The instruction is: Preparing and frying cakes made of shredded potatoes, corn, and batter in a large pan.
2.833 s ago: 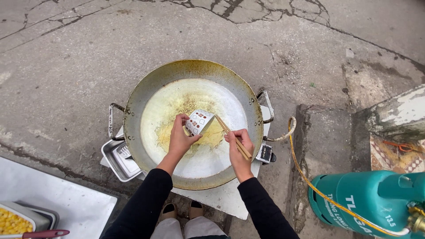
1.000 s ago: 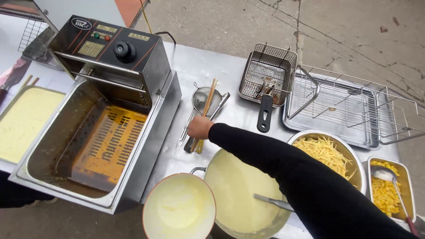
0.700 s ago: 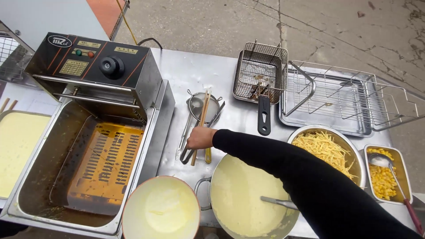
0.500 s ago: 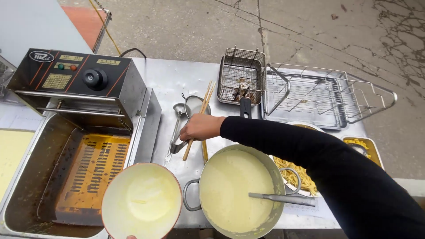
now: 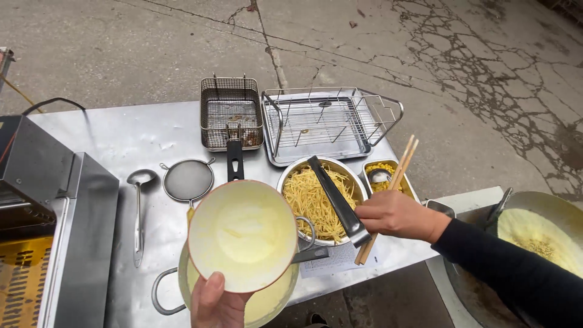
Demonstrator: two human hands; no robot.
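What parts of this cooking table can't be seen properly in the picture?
- Pot under the bowl: the bowl and left hand hide most of it.
- Small tray of yellow food: chopsticks and right hand cover part of it.
- Wok: cut off by the right edge and the sleeve.
- Fryer: cut off at the left edge.

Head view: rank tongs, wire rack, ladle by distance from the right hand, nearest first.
From the right hand:
1. Tongs, touching the hand, lying over the bowl of yellow strips.
2. Wire rack, beyond the hand, at the table's far edge.
3. Ladle, far across the table, beside the fryer.
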